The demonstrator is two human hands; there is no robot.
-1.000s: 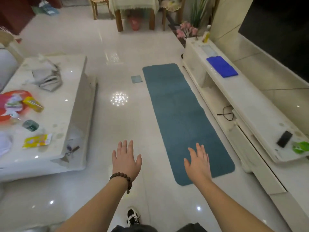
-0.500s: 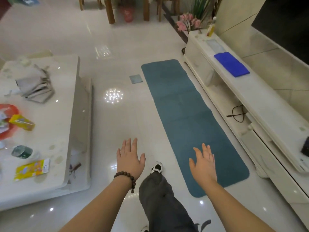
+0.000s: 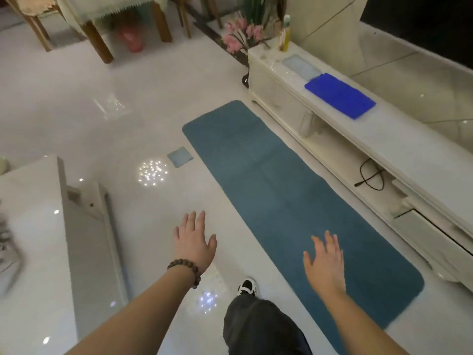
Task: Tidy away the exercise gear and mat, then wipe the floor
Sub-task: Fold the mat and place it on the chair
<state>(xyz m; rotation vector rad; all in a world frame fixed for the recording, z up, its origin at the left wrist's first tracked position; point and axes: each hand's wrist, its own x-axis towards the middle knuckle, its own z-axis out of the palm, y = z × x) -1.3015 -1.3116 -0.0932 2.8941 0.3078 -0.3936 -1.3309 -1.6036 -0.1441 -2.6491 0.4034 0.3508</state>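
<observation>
A long teal exercise mat (image 3: pixel 276 183) lies flat on the glossy white floor (image 3: pixel 143 119), running alongside a white TV cabinet. A small grey-blue cloth square (image 3: pixel 180 156) lies on the floor just left of the mat. A folded bright blue cloth (image 3: pixel 340 95) rests on the cabinet top. My left hand (image 3: pixel 194 239), with a bead bracelet at the wrist, hovers over bare floor with its fingers straight and empty. My right hand (image 3: pixel 325 260) hovers above the mat's near half, fingers spread, holding nothing.
The white TV cabinet (image 3: pixel 399 155) lines the right side, with a black cable (image 3: pixel 371 175) on its lower shelf and a bottle (image 3: pixel 285 34) at its far end. A white coffee table (image 3: pixel 35 226) stands at left. Pink flowers (image 3: pixel 240 34) and wooden furniture legs stand at the back.
I have stepped forward along the mat's left side; my right leg and shoe are now in front. The coffee table has slid left out of view. Both hands stay open and empty.
</observation>
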